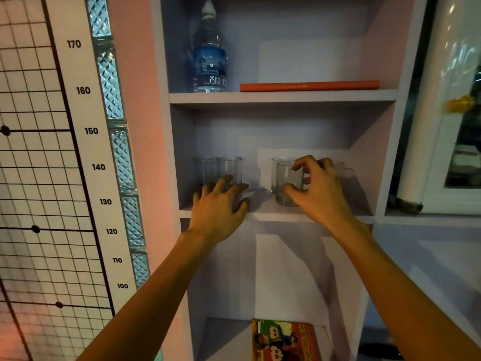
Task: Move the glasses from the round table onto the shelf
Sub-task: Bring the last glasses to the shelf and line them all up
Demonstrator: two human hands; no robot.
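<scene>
Clear glass is what the right hand (pixel 320 188) closes around: a tumbler (pixel 286 186) standing upright near the front edge of the middle shelf (pixel 263 201), with thumb low on its side and fingers (pixel 302 165) curled over its rim. Whether the grip is firm or already loosening cannot be told. Just behind it stands a second tumbler (pixel 282 162), touching or nearly so, and a glass mug (pixel 343 169) shows faintly behind the hand. At the shelf's left end, two more tumblers (pixel 220 169) stand side by side; the left hand (pixel 221 204) lies spread and empty just before them, fingers loosely splayed, holding nothing.

Judging from this, the step in hand is setting the front tumbler down. Doing it well likely means seating its base flat, clear of the edge, and easing the fingers away upward and back without knocking the glass behind.

Above, a water bottle (pixel 209 56) and an orange book (pixel 309 86) occupy the upper shelf; a cartoon-covered book (pixel 285 340) lies below.
</scene>
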